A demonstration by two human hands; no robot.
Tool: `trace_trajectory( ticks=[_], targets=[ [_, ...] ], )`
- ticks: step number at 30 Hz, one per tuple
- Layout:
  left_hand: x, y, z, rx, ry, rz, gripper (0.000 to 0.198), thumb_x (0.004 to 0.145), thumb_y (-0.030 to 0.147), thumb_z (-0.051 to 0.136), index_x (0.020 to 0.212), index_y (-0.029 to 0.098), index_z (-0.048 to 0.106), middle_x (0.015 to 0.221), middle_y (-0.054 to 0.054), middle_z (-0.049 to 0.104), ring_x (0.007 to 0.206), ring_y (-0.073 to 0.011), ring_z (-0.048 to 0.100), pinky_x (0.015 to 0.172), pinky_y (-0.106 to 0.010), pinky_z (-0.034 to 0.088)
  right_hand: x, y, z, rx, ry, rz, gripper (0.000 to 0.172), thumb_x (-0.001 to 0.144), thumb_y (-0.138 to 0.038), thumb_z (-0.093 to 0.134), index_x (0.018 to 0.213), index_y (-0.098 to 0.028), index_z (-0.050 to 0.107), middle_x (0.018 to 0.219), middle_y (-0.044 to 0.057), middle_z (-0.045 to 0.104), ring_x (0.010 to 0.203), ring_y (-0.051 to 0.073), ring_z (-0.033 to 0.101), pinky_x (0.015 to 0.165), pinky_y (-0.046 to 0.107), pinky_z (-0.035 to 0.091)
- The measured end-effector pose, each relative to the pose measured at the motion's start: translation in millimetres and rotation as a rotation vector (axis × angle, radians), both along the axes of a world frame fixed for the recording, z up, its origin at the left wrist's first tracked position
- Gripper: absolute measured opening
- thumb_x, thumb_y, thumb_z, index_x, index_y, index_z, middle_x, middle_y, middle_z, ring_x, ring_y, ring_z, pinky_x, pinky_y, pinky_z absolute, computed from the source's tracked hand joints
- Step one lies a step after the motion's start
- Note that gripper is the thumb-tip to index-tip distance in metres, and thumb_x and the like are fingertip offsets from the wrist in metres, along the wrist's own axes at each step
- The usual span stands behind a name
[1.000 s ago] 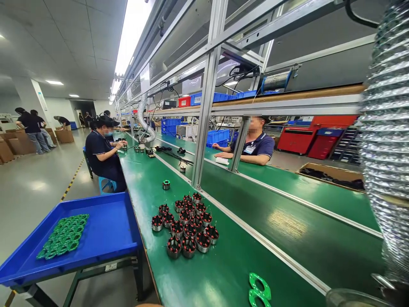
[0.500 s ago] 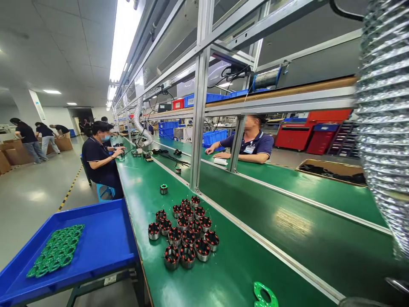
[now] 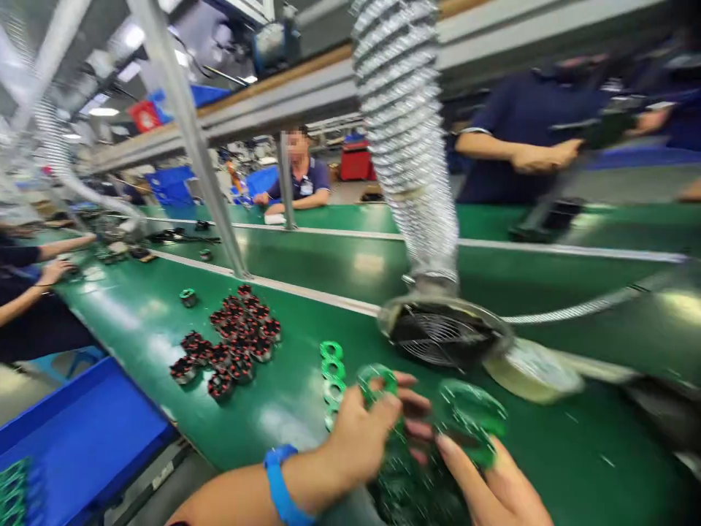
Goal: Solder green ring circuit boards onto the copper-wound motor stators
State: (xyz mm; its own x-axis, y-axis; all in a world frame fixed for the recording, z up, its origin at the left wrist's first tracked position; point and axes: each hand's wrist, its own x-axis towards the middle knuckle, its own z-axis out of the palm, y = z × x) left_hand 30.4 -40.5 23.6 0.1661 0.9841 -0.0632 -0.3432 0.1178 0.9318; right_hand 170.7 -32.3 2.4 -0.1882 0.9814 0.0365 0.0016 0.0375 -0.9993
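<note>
Both hands are low in the head view, over the green bench [image 3: 296, 409]. My left hand [image 3: 353, 438], with a blue band at the wrist, pinches a green ring-shaped board [image 3: 377, 380] between thumb and fingers. Close on its right, my right hand [image 3: 493, 486] grips more green ring boards [image 3: 474, 402], blurred by motion; whether they are joined to the left one I cannot tell. Below the hands lies a dark, smeared patch with green glints. Beside my left hand a strip of green rings [image 3: 332, 369] lies on the bench. Wound motor stators [image 3: 241, 340] stand clustered farther left.
A fume extractor [image 3: 443, 332] on a ribbed silver duct [image 3: 408, 139] stands beyond my hands, beside a roll of clear tape [image 3: 537, 369]. A metal post [image 3: 191, 139] rises from the bench. A blue tray [image 3: 82, 446] is at lower left. Co-workers sit left and across.
My view has swung right and down. Both my hands now show, holding green rings. The extractor, tape roll and strip of rings have come into view.
</note>
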Motion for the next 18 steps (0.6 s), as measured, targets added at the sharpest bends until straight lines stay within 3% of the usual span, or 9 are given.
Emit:
trace_trajectory(
  ticks=[2,6,14,18],
  targets=[
    [1,12,-6.3,-0.049,-0.081,0.091,0.049,0.08,0.056,0.06,0.111,0.017,0.058,0.086,-0.004,0.064,0.078,-0.0173,0.062,0.068,-0.029,0.051,6,-8,3.1,-0.139,0.069,-0.015,0.041,0.08,-0.059,0.059,0.1,-0.023,0.061,0.103,0.009,0.068,0.089,0.025,0.064,0.074,0.036,0.055],
    [0,20,-4.0,-0.063,-0.086,0.129,0.038,0.079,0.046,0.066,0.101,0.016,0.059,0.07,0.001,0.057,0.065,-0.0112,0.056,0.063,-0.023,0.047,6,-5,13.1,-0.225,0.125,0.009,0.047,0.072,-0.064,0.064,0.087,-0.019,0.061,0.095,0.01,0.07,0.083,0.022,0.064,0.073,0.035,0.055],
    [-6,19,4.2,-0.076,-0.017,0.111,0.039,0.075,0.044,0.07,0.099,0.018,0.055,0.065,0.004,0.051,0.055,-0.0069,0.046,0.043,-0.015,0.028,8,-5,22.1,-0.304,0.261,0.093,0.043,0.072,-0.056,0.07,0.087,-0.018,0.055,0.089,0.007,0.069,0.076,0.018,0.065,0.067,0.031,0.053],
    [-8,18,3.1,-0.019,-0.039,0.075,0.043,0.071,0.045,0.074,0.098,0.016,0.055,0.069,0.003,0.052,0.056,-0.0065,0.047,0.044,-0.015,0.032,8,-5,25.5,-0.317,0.289,0.13,0.039,0.073,-0.051,0.071,0.083,-0.018,0.054,0.084,0.004,0.067,0.074,0.016,0.064,0.064,0.029,0.052]
  ],
)
